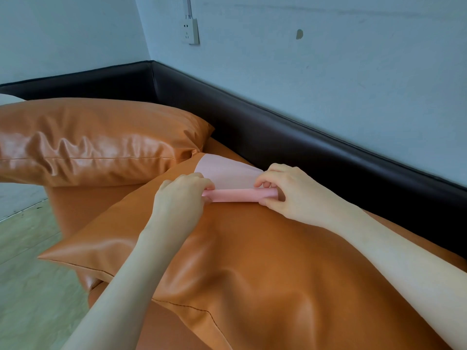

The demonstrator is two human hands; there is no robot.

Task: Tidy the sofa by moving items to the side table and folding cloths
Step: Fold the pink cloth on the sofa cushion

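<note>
I see the pink cloth (227, 181) lying on an orange leather cushion (252, 261), its near edge rolled into a tight tube between the two hands, the flat remainder spreading away beyond the fingers; the left hand (180, 195) pinches the tube's left end with fingers closed on it; the right hand (285, 190) grips the right end, fingers (265, 184) curled over the roll; left of and beyond the left hand rests a second orange cushion (96, 140); past the right hand runs the sofa's dark backrest (303, 137) against a pale wall carrying a socket (190, 31).
</note>
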